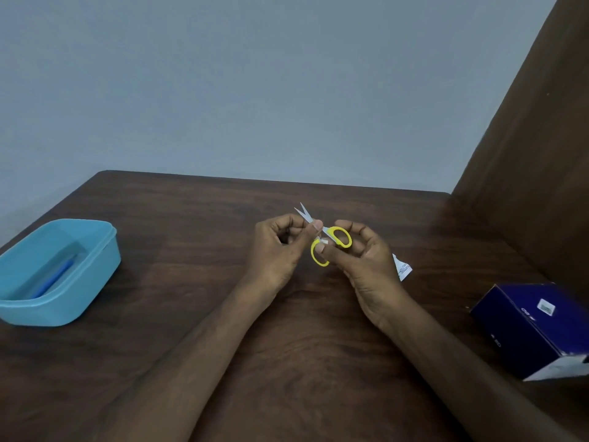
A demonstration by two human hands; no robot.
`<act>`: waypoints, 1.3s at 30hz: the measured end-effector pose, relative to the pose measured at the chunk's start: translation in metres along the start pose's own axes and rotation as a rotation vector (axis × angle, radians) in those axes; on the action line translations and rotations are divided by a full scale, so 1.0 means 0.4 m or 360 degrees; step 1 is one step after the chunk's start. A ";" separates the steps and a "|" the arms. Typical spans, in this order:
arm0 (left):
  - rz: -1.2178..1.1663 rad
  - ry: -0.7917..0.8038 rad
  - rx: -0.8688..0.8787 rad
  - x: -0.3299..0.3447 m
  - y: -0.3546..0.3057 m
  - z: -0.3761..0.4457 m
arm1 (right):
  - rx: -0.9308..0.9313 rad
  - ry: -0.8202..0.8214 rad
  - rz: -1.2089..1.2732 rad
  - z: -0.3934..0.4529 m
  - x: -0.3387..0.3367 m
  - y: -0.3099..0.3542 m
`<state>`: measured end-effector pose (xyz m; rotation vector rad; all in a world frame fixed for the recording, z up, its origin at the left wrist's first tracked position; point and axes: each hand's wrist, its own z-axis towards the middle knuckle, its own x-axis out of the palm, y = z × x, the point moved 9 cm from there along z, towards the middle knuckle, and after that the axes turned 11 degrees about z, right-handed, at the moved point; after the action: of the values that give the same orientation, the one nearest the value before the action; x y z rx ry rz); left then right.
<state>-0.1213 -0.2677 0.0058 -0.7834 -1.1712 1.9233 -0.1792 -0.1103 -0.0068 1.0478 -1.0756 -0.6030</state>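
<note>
While scissors [340,238] are held, tub [83,295] apart.

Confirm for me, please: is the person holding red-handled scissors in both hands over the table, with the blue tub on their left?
Not quite: the head view shows the scissors with yellow handles, not red. The rest stands: the left hand and the right hand both hold them over the table, and the blue tub sits on the person's left.

Scissors [333,231] above tabletop [302,330] middle, between left grip [277,247] and right grip [366,260]. Tub [79,282] far left, pen [55,277] inside. Paper scrap [402,268] just right of right grip. Box [535,323] far right.
</note>
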 end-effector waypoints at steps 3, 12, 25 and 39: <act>0.0021 0.0030 -0.0012 0.004 -0.004 -0.003 | 0.0036 -0.0064 -0.0015 -0.004 -0.004 -0.001; -0.0136 -0.0184 -0.0168 -0.030 0.011 -0.004 | 0.0060 0.0015 -0.0086 -0.003 -0.007 0.005; -0.0355 -0.0414 -0.0329 -0.055 0.032 -0.006 | 0.0112 0.0217 -0.0215 -0.001 0.024 -0.031; 0.0048 -0.0110 -0.0243 -0.013 0.031 -0.008 | -0.0220 -0.0095 -0.0177 0.061 -0.079 0.061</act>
<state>-0.1193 -0.2745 -0.0060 -0.8247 -1.3686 1.9156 -0.2157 -0.0838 0.0046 0.9788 -1.0169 -0.7913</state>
